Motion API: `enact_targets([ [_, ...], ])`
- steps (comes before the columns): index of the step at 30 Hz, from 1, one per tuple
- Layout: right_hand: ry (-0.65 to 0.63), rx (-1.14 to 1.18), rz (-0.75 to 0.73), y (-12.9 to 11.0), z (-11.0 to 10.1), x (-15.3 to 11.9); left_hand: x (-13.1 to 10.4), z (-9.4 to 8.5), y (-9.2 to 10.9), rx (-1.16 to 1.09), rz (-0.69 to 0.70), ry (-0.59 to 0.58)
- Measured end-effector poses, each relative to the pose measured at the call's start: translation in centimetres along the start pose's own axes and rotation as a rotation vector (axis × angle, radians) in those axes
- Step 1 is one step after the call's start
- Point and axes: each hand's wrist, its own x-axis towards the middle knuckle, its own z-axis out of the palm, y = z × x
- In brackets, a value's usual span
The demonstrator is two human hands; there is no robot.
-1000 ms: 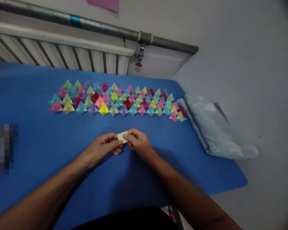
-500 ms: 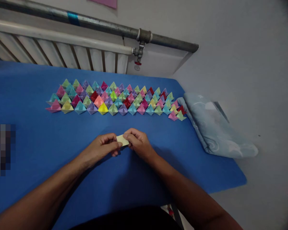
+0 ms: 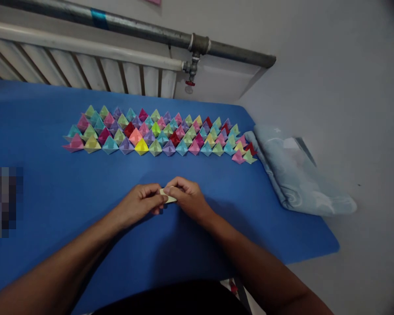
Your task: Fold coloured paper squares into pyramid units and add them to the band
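Pale yellow paper [image 3: 172, 199] sits between our two hands in the head view, held up over the blue tabletop [image 3: 124, 175], nearer to us than the rows of coloured paper boats [image 3: 155, 148]. Grip: both closed on it. Left hand [image 3: 134, 206] pinches the left side, thumb on top; right hand [image 3: 193, 199] pinches the right side, thumb laid across the upper part. Fingers hide much of the piece, so we can't tell its fold state. For clean handling, we'd line up edges first, then press with the right thumb while the left pinch steadies the sheet; light, even pressure, no twisting. Small piece, so a slipped corner would likely skew any crease. Boats stand in close rows beyond our fingers; we should leave forearms clear of them. Folded light-blue cloth [image 3: 276, 175] lies right of the rows, beside the last boats.
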Motion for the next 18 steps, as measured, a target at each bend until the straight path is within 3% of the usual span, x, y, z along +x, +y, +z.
enact_targets([
  [5,-0.053,0.024,0.049,-0.32,-0.25,-0.04,-0.14,-0.15,0.14,-0.001,0.005,-0.060],
  [12,-0.017,0.032,0.168,-0.91,-0.44,-0.03,-0.19,-0.01,0.56,-0.004,0.065,0.108],
  [18,-0.085,-0.042,0.128,-0.49,-0.35,-0.12,-0.03,0.08,0.56,-0.046,0.069,0.156],
])
